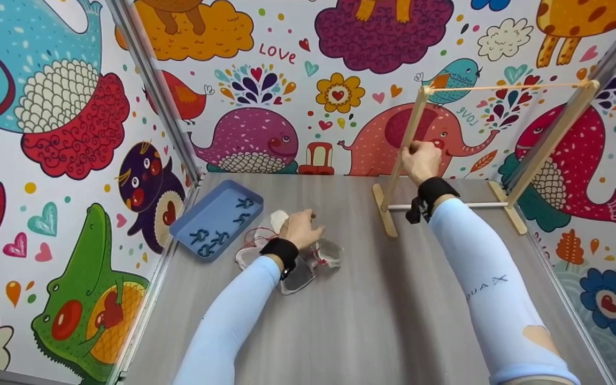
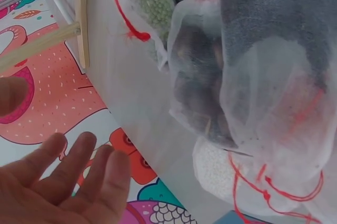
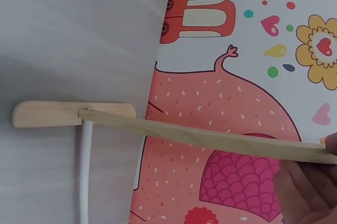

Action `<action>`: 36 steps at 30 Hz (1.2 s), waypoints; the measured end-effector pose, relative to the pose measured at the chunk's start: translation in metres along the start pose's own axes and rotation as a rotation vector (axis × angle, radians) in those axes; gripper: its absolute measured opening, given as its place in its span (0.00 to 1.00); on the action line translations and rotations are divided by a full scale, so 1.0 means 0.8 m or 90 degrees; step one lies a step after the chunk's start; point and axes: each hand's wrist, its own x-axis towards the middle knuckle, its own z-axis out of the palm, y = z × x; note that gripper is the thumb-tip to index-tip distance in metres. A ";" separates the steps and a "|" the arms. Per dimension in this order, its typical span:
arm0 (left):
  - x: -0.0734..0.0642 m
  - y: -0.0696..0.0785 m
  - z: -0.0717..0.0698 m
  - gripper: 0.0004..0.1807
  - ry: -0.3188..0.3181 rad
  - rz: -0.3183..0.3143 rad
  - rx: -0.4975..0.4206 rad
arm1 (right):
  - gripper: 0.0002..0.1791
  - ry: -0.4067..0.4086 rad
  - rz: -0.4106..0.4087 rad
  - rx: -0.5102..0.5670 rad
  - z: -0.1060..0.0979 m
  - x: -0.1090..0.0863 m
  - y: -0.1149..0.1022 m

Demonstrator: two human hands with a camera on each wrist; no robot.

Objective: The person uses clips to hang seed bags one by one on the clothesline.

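My right hand [image 1: 421, 162] grips the left post [image 1: 411, 128] of a wooden stand partway up, and the right wrist view shows fingers [image 3: 305, 187] about that post. A string [image 1: 506, 86] runs between the tops of its two posts, and a white rod [image 1: 447, 206] joins them low down. My left hand [image 1: 301, 229] is held over several white mesh drawstring bags with nothing in its fingers [image 2: 73, 171]. One bag of green beans [image 2: 152, 3], one with dark lumps [image 2: 197, 77], one with black contents [image 2: 274, 13] and one with white grains [image 2: 213, 174] lie close together.
A blue tray [image 1: 217, 219] with several small dark green hooked pieces stands at the back left. Printed wall panels [image 1: 265, 80] close in the back and sides. The stand's wooden feet [image 1: 385, 211] rest on the grey tabletop [image 1: 340, 331].
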 end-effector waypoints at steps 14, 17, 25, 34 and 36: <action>0.029 0.030 -0.001 0.27 0.009 0.032 0.056 | 0.16 0.002 -0.052 0.006 0.036 -0.015 -0.039; 0.036 0.036 -0.001 0.27 0.012 0.022 0.065 | 0.15 0.002 -0.045 0.005 0.045 -0.023 -0.052; 0.054 0.048 -0.003 0.25 0.008 0.000 0.040 | 0.14 -0.003 -0.031 0.042 0.065 -0.039 -0.088; 0.078 0.077 -0.020 0.25 0.042 -0.045 -0.034 | 0.14 -0.009 -0.072 0.054 0.087 -0.053 -0.094; 0.082 0.091 -0.024 0.25 0.044 -0.045 -0.049 | 0.14 -0.009 -0.079 0.068 0.088 -0.053 -0.087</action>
